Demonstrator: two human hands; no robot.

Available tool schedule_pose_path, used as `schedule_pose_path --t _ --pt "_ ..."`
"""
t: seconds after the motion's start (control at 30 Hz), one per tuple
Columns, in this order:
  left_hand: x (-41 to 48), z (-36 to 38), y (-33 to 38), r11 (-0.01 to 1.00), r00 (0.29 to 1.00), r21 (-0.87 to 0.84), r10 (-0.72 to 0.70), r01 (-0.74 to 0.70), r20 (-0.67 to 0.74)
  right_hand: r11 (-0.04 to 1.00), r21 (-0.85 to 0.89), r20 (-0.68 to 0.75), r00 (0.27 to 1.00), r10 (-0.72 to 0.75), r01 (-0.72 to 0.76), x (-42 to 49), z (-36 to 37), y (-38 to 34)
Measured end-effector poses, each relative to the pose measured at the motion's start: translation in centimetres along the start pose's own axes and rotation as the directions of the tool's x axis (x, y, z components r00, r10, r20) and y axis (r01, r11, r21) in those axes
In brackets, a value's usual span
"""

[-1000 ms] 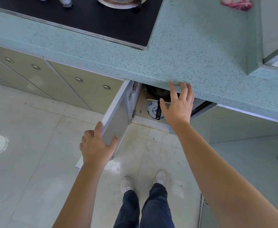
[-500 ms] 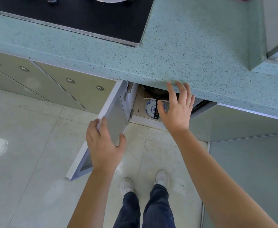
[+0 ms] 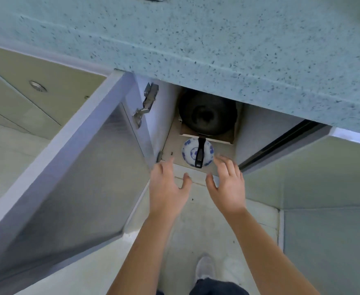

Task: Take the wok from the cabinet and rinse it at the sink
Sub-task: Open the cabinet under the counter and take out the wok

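A black wok [image 3: 207, 113] sits inside the open cabinet [image 3: 236, 124] under the counter, partly hidden by the countertop edge. Its black handle [image 3: 200, 153] points toward me, over a blue-and-white dish [image 3: 187, 152]. My left hand [image 3: 167, 186] and my right hand [image 3: 228, 186] hover side by side just in front of the cabinet opening, fingers spread, holding nothing. The handle tip lies between them and a little beyond the fingertips.
The cabinet door [image 3: 68, 167] stands swung wide open on my left, with its hinge [image 3: 147, 103] showing. The speckled blue-green countertop [image 3: 196, 39] overhangs above. Closed cabinet fronts flank both sides. My shoes stand on the tiled floor [image 3: 196, 231].
My left hand has let go of the door, which now stands wide open. My right hand has dropped from the counter edge. Both hands have come down in front of the opening; the view has moved closer.
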State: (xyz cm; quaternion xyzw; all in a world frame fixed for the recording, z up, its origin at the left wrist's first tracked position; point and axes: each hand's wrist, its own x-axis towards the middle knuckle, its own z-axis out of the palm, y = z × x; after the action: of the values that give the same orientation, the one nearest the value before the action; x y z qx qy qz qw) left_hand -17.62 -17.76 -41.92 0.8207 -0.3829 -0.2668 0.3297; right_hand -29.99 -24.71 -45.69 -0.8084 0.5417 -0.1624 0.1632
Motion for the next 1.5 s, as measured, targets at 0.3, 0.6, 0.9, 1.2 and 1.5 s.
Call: schedule_pose_path --t 0.3,0.6,0.9,1.2,1.5 --pt "9.7 15.2 -7.2 0.969 0.991 -0.212 -0.115 0.127 0.068 0.921 0.327 -0.066 0.967 0.246 -0.212 6.1 15.0 9.1" --pt "18.3 24.1 -10.9 0.732 0.938 -0.586 -0.279 0.348 0.208 0.621 0.734 -0.057 0.887 0.458 -0.273 13.3 24.2 14.4" --pt "19.2 27.4 -14.7 0.837 0.932 -0.477 -0.098 0.267 0.349 0.365 0.811 0.246 0.832 0.497 -0.458 15.3 28.9 15.9" --pt "19.9 29.7 -15.5 0.768 0.922 -0.571 -0.067 0.292 0.382 0.281 0.781 0.427 0.805 0.412 -0.557 17.3 28.7 16.8" --pt "21.3 31.1 -15.3 0.706 0.939 -0.646 -0.080 0.290 0.335 0.403 0.754 0.378 0.845 0.379 -0.518 19.2 29.9 17.4"
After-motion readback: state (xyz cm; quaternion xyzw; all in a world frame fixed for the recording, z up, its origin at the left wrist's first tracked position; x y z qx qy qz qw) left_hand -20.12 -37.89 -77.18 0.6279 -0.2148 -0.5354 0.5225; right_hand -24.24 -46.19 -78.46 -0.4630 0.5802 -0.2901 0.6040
